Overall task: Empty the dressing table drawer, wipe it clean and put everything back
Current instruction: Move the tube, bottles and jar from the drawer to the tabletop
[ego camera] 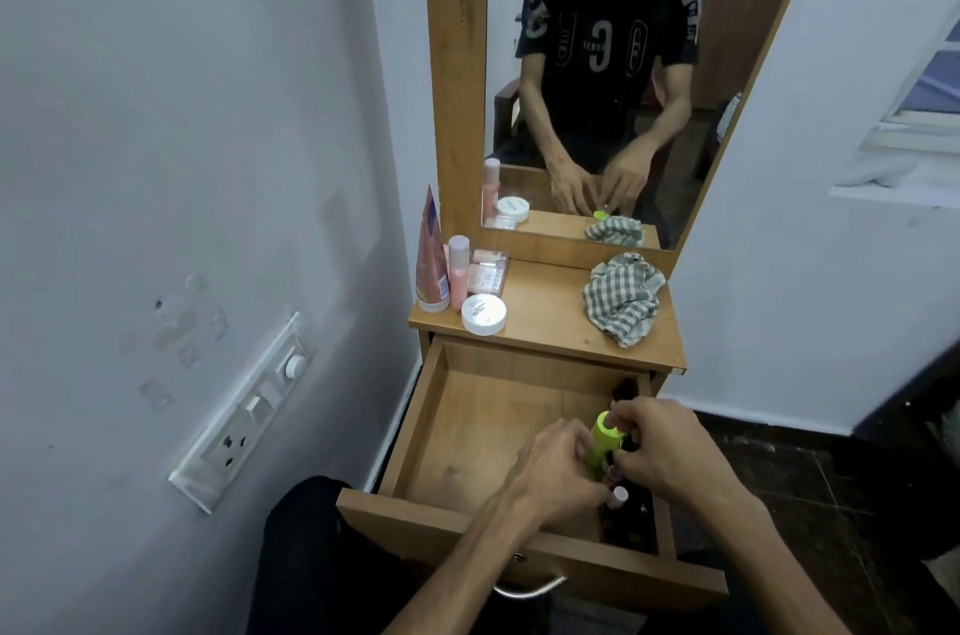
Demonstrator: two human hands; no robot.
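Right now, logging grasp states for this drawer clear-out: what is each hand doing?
Left hand: fingers curled round the lime-green plastic bottle over the open wooden drawer.
Right hand: pinching the same bottle near its top.

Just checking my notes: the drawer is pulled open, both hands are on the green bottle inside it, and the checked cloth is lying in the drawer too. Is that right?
Not quite. The checked cloth lies on the tabletop, at its right side below the mirror, not in the drawer. The rest holds in the head view: the drawer is pulled open, and the left hand and right hand are both on the green bottle.
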